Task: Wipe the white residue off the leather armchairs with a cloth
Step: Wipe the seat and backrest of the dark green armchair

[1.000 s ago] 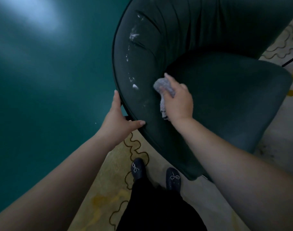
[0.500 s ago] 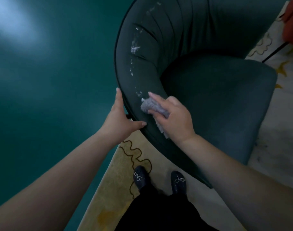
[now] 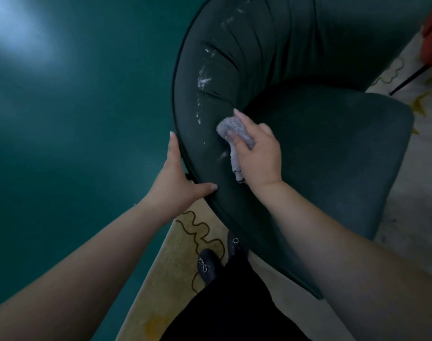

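Note:
A dark green leather armchair (image 3: pixel 320 148) fills the upper right of the head view. White residue (image 3: pixel 204 81) streaks its curved left armrest, with smaller specks lower down. My right hand (image 3: pixel 256 151) holds a crumpled grey cloth (image 3: pixel 231 130) and presses it against the inner side of the armrest, just right of the specks. My left hand (image 3: pixel 178 178) grips the armrest's outer rim, fingers along the outside and thumb on the padded top.
A teal wall or floor surface (image 3: pixel 74 119) spreads to the left. Under the chair lies a pale rug (image 3: pixel 175 262) with brown squiggles. My dark shoes (image 3: pixel 207 265) stand on it beside the chair. Something red (image 3: pixel 431 28) shows at the top right edge.
My right hand with the cloth slid down toward the rim, then moved back up the armrest's inner side. A fresh faint smear shows below the cloth. My left hand kept its grip.

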Motion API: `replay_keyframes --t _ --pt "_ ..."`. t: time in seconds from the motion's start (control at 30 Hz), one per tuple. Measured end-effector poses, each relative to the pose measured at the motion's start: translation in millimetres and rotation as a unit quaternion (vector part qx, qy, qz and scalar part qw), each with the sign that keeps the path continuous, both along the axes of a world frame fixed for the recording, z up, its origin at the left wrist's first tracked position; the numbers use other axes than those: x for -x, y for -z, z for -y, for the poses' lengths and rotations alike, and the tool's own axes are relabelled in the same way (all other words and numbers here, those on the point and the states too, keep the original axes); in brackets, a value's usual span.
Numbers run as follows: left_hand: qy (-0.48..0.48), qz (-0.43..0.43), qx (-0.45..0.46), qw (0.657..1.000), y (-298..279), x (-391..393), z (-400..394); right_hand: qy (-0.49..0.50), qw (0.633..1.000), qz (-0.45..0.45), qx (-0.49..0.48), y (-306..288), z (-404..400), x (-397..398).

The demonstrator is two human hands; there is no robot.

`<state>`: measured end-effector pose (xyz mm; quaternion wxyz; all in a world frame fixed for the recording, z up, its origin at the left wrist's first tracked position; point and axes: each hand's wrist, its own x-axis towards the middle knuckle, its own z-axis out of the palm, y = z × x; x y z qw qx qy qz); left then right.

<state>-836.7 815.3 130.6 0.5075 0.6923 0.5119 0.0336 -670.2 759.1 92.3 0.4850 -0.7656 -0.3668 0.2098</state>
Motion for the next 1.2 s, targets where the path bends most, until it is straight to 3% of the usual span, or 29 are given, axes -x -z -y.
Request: replay_keyframes --t 0.13,0.3,0.47,0.6,0.73,0.8,0.9,0.97,1.07,1.2 --pt "0.000 -0.014 -0.008 1.000 -2.1 -4.7 -12.7 -0.155 0.980 0.122 -0.019 -7.5 -13.0 13.3" --pt "-0.005 -0.022 -0.006 1.000 -4.5 -8.3 -26.0 -0.018 0.998 0.062 0.010 -3.3 -25.9 -0.4" --pt "0.006 -0.032 -0.004 0.999 -5.5 -12.4 -29.6 -0.144 0.978 0.148 -0.027 -3.5 -10.4 5.9" --pt "0.002 -0.038 -0.002 0.999 -5.8 -13.6 -28.9 -0.030 0.999 0.037 0.015 -2.4 -16.0 -20.2" --pt "0.005 -0.044 -0.001 0.999 -5.4 -14.9 -29.4 -0.184 0.976 0.110 -0.029 -12.2 -18.6 3.0" --pt "0.008 -0.042 0.004 0.999 -5.9 -15.0 -29.9 -0.178 0.975 0.130 -0.009 -7.8 -14.6 -3.5" --pt "0.010 -0.041 0.014 0.999 -6.6 -15.4 -30.3 -0.090 0.993 0.074 0.007 -2.4 -11.2 -16.5" --pt "0.008 -0.038 0.013 0.999 -5.9 -15.1 -29.7 -0.137 0.988 0.064 -0.027 -6.7 -11.9 -8.6" --pt "0.004 -0.025 0.017 1.000 -4.3 -12.8 -29.6 -0.241 0.961 0.128 -0.035 -5.0 -7.9 -0.5" --pt "-0.004 -0.009 0.026 1.000 -3.8 -9.3 -30.4 -0.106 0.991 0.078 0.015 5.8 -2.1 -31.6"
